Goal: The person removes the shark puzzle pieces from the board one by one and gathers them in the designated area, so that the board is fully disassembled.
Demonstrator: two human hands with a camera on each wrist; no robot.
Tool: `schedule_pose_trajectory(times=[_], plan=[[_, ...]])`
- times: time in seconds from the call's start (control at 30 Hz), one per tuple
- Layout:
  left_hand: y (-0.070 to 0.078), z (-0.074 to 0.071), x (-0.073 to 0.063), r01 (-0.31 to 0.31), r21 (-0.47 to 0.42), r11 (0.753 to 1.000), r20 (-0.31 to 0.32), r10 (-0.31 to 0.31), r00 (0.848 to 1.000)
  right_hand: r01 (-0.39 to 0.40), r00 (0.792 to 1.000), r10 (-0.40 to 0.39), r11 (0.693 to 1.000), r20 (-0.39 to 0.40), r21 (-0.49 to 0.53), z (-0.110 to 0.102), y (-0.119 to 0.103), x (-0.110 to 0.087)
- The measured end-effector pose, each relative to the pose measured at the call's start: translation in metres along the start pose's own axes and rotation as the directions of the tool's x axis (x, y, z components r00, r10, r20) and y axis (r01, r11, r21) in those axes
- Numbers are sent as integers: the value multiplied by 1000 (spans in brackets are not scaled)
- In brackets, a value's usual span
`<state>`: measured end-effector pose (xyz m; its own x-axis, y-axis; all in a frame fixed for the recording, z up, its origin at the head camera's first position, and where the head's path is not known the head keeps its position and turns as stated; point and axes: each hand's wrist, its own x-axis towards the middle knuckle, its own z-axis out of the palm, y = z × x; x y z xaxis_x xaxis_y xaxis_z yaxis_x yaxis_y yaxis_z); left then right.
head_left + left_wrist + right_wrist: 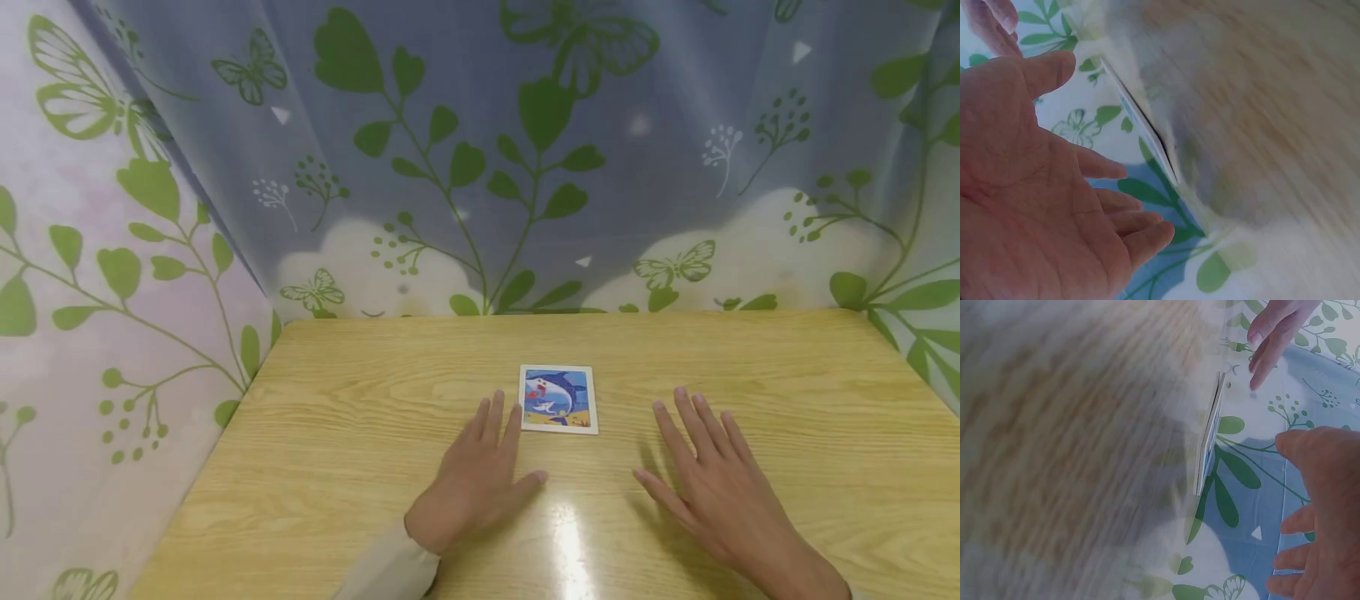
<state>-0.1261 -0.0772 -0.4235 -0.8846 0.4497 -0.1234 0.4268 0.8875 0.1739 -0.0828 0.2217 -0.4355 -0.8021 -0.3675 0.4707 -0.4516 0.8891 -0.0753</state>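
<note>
A square picture puzzle point(557, 400) with a white border lies flat on the wooden table; its picture has a blue shark-like fish, a smaller white one and yellow sand. My left hand point(480, 471), palm down with fingers spread, is just left of it, one fingertip right at its left edge. Off to the right, apart from the puzzle, my right hand point(712, 483) hovers over the table with straight fingers and nothing in it. Both wrist views show the puzzle edge-on as a thin board point(1141, 122), with the other hand beyond it.
The wooden table point(360, 375) has a light grain and a bright glare spot in front of the puzzle. A curtain point(465, 167) printed with green leaves and butterflies hangs along the table's back edge, and similar cloth point(90, 350) hangs at the left.
</note>
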Motion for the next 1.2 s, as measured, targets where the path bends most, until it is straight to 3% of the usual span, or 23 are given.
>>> schedule_pose_trajectory(times=[0.3, 0.63, 1.03, 1.2], plan=[[15, 0, 10, -64, -81, 995, 57, 69, 996, -2, 1000, 1, 999, 23, 32, 2, -2, -1], [22, 1, 19, -79, -8, 997, 121, 80, 989, -11, 997, 5, 998, 80, 69, 2, -10, 0], [24, 4, 15, -95, 75, 993, 116, 86, 989, 6, 996, -13, 997, 93, 78, 5, -14, 2], [26, 4, 12, -104, 71, 992, 110, 96, 989, 14, 995, -22, 997, 102, 80, 8, -14, 3]])
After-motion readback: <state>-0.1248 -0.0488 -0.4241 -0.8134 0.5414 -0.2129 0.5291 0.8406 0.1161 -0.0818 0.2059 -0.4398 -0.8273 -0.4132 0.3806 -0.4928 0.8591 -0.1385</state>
